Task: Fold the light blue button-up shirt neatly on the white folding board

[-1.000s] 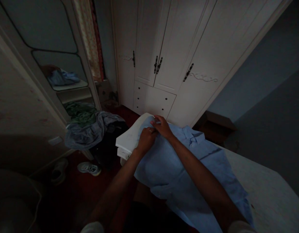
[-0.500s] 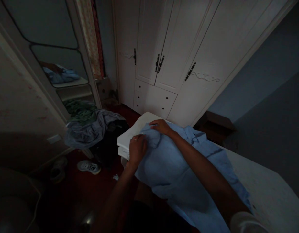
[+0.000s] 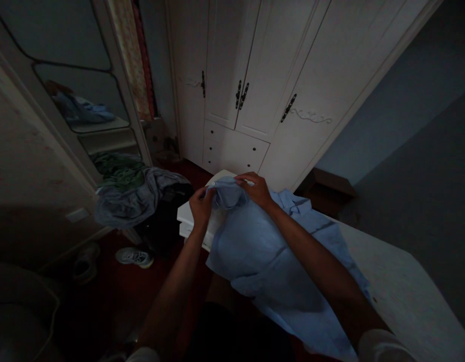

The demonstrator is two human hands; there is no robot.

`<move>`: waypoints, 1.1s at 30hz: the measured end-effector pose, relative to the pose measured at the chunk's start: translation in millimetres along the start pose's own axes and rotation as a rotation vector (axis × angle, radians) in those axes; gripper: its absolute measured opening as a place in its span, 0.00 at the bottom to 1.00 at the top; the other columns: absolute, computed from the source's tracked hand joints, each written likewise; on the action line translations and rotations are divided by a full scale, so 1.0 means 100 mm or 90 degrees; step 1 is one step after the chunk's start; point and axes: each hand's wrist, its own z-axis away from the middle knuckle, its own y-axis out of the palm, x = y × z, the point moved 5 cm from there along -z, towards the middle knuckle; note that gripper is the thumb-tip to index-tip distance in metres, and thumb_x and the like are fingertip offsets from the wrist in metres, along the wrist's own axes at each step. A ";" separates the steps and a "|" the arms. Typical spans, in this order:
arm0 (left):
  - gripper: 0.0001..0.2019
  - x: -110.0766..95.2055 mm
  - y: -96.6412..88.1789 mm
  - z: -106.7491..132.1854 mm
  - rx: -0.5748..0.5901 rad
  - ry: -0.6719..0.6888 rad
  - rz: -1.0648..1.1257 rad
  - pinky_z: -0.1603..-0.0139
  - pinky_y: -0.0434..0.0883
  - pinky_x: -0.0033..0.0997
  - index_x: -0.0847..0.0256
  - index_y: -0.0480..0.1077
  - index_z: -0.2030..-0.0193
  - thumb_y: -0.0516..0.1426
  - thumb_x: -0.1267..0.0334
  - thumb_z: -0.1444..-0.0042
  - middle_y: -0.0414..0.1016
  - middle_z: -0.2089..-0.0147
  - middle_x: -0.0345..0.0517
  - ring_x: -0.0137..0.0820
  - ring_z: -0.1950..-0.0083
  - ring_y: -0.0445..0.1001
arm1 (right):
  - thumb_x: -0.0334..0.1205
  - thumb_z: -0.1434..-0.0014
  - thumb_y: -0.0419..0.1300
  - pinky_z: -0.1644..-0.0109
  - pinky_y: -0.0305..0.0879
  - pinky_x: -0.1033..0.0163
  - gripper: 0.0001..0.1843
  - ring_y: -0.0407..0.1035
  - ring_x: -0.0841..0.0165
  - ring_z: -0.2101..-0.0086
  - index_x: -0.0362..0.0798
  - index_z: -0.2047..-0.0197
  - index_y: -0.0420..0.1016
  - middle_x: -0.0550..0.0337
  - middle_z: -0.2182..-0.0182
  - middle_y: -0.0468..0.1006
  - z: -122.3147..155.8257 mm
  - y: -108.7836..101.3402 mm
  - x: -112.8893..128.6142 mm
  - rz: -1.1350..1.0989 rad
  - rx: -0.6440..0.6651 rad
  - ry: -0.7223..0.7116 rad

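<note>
A light blue collared shirt [image 3: 262,256] lies spread over the corner of a white bed [image 3: 409,296]. My left hand [image 3: 200,205] and my right hand [image 3: 256,189] both grip one sleeve end [image 3: 227,193] of the shirt, bunched and lifted a little above the bed's far corner. The shirt's collar [image 3: 293,201] lies to the right of my right wrist. Its lower part hangs over the near edge of the bed, partly hidden by my right forearm.
A white wardrobe [image 3: 270,80] with dark handles and small drawers stands just beyond the bed. A heap of grey-blue and green clothes [image 3: 134,193] lies at the left below a mirror [image 3: 72,90]. A sneaker [image 3: 134,256] lies on the dark red floor.
My hands were pressing the sleeve flat on the bed corner. Now both have pinched the sleeve end and raised it, my left hand having shifted left and up.
</note>
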 end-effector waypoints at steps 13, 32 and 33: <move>0.10 -1.64 0.83 0.24 0.123 0.436 -0.162 0.51 0.68 0.37 0.58 0.78 0.55 0.57 0.63 0.40 0.74 0.62 0.46 0.34 0.57 0.70 | 0.39 0.41 0.54 0.53 0.73 0.55 0.26 0.70 0.66 0.54 0.61 0.39 0.59 0.60 0.49 0.72 0.14 -0.72 0.17 -0.212 -0.146 0.147; 0.24 -0.41 0.73 1.07 0.286 0.278 -0.343 0.40 0.65 0.49 0.67 0.63 0.40 0.57 0.65 0.44 0.71 0.44 0.62 0.46 0.41 0.67 | 0.42 0.54 0.65 0.61 0.72 0.56 0.11 0.74 0.59 0.57 0.52 0.68 0.67 0.53 0.46 0.75 1.85 -1.59 -0.03 -0.233 -0.215 0.287; 0.26 -0.27 0.74 0.98 0.281 0.231 -0.418 0.41 0.66 0.49 0.69 0.62 0.40 0.58 0.66 0.46 0.70 0.43 0.64 0.49 0.41 0.67 | 0.41 0.54 0.64 0.63 0.71 0.57 0.11 0.75 0.60 0.59 0.52 0.67 0.66 0.54 0.46 0.75 1.88 -1.58 -0.01 -0.248 -0.224 0.287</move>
